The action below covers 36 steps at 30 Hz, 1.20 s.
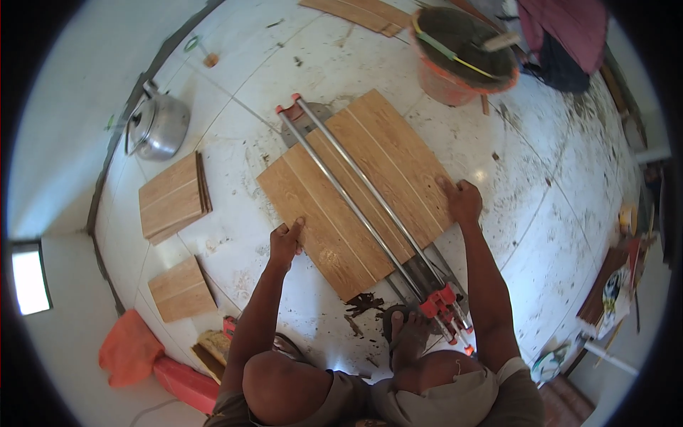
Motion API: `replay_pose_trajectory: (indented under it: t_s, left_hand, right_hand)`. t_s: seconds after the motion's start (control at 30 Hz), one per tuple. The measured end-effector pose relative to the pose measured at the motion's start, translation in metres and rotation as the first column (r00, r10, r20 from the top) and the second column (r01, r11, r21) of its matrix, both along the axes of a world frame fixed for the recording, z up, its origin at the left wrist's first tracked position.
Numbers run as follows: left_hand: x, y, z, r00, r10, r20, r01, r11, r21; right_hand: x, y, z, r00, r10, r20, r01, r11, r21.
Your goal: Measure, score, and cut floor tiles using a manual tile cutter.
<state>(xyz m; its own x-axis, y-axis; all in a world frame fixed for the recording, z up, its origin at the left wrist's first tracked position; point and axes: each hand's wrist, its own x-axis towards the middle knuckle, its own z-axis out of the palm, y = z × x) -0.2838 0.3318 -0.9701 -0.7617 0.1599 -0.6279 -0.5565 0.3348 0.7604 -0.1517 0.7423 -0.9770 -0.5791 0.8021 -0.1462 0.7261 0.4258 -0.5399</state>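
A square wood-patterned tile (405, 178) lies angled beneath the two steel rails (341, 192) of a manual tile cutter, whose red cutting carriage (441, 306) sits at the near end beside my sandalled foot (402, 324). My left hand (287, 240) is closed on the tile's left edge, thumb on top. My right hand (462, 199) is closed on its right edge, also with the thumb on top. Some fingertips of both hands are hidden at the edges.
Smaller tile pieces (171, 196) are stacked at left, with another piece (181, 288) below. A steel kettle (160, 124) stands by the left wall. A bucket of grey mortar (462, 60) is at upper right, loose tile pieces (348, 11) at top. Orange cloth (128, 345) and assorted clutter edge the floor.
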Motion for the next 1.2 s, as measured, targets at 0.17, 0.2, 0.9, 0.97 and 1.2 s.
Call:
replay_pose_trajectory:
  t_s: [0.17, 0.2, 0.9, 0.97, 1.2]
  left_hand:
    - [0.000, -0.016, -0.008, 0.996, 0.072, -0.053, -0.074, 0.997, -0.037]
    - [0.002, -0.013, -0.008, 0.998, 0.040, -0.044, -0.042, 0.998, -0.038]
    - [0.044, -0.021, -0.009, 0.971, 0.182, -0.155, -0.178, 0.983, 0.039]
    - [0.075, -0.032, -0.007, 0.885, 0.329, -0.329, -0.334, 0.942, 0.042]
    - [0.146, -0.028, 0.001, 0.942, -0.252, 0.223, 0.219, 0.962, 0.163]
  right_hand:
    - [-0.015, -0.005, 0.008, 0.998, 0.002, 0.070, 0.007, 0.992, -0.125]
    - [-0.014, -0.003, 0.007, 0.997, 0.012, 0.072, -0.002, 0.991, -0.137]
    - [0.088, -0.007, 0.030, 0.975, 0.092, -0.202, -0.027, 0.952, 0.305]
    - [0.162, -0.014, 0.046, 0.988, 0.096, -0.120, -0.072, 0.979, 0.188]
    - [0.403, -0.085, 0.072, 0.859, 0.136, 0.494, 0.110, 0.893, -0.436]
